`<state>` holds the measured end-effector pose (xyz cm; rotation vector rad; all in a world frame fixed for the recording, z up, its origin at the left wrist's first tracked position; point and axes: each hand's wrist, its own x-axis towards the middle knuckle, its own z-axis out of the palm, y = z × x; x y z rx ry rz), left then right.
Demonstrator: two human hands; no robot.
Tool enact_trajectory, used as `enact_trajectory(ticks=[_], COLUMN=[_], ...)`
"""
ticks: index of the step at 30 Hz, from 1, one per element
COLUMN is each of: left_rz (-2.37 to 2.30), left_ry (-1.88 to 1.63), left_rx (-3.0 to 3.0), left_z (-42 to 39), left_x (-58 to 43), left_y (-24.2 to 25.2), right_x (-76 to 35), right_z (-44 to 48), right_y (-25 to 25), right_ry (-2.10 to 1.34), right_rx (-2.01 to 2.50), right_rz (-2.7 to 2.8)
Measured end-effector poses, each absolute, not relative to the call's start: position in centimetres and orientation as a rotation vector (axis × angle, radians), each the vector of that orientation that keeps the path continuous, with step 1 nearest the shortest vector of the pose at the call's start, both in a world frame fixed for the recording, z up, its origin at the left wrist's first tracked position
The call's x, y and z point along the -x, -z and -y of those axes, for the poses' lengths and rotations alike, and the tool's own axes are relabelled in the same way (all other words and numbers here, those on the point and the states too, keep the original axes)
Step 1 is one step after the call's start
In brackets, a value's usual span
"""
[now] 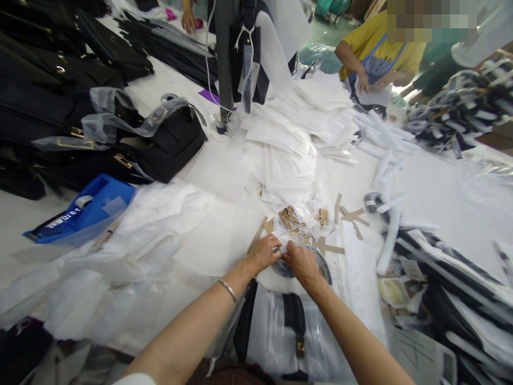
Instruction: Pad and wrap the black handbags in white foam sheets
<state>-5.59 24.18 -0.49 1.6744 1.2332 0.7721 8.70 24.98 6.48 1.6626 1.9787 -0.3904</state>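
Above the white table [436, 184], the left hand [264, 253] and right hand [303, 263] both pinch a small pale piece [284, 249].

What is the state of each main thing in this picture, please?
Left hand: pinching small pale piece
Right hand: pinching the same piece
Nearest black bag: partly covered by translucent wrapping
Blue printed item: lying down
White sheets: piled, overlapping
Brown tags: loosely heaped
Brown strips: some crossed

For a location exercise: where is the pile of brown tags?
In the head view, the brown tags lie right of centre, between the right hand and the white sheets.
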Motion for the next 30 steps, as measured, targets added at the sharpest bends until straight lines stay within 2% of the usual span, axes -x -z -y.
enact_trajectory(ticks=[10, 14, 18, 22, 26, 28, 30], left_rz=[-1.309, -1.401, -1.458, -1.523, -1.566, -1.512, -1.417], left_ry=[-0.738, -0.774, -0.795, -0.823, -0.708, -0.567, -0.442], left_rx=[-1.607, -1.584, -1.603, -1.524, -1.335, -1.269, -1.204], left_z=[-26.0, -24.8, -21.3, -16.0, -10.1, -7.8, -6.3], left_x=[6.0, 8.0, 11.8, 15.1, 16.3, 15.9, 15.1], left_y=[-0.3, -1.9, -4.7, -6.4, -5.4, -4.2, -2.9], right_x=[-8.4, -8.5, -7.9, -8.6, -13.2, -15.7, -17.0], right_z=[-25.3, -25.0, -24.9, -23.1, -16.0, -10.3, -4.3], right_y=[-7.8, -7.5, -7.4, -9.6, -12.3, -12.5, -11.5], right_ry=[0.152, 0.252, 0.330, 0.383, 0.768, 1.092, 1.430], right_rx=[-1.430, -1.381, -1.513, -1.746, -2.442, -2.764, -2.895], right_rz=[-2.237, -2.288, -2.243, -2.186, -2.142, -1.865, -1.411])
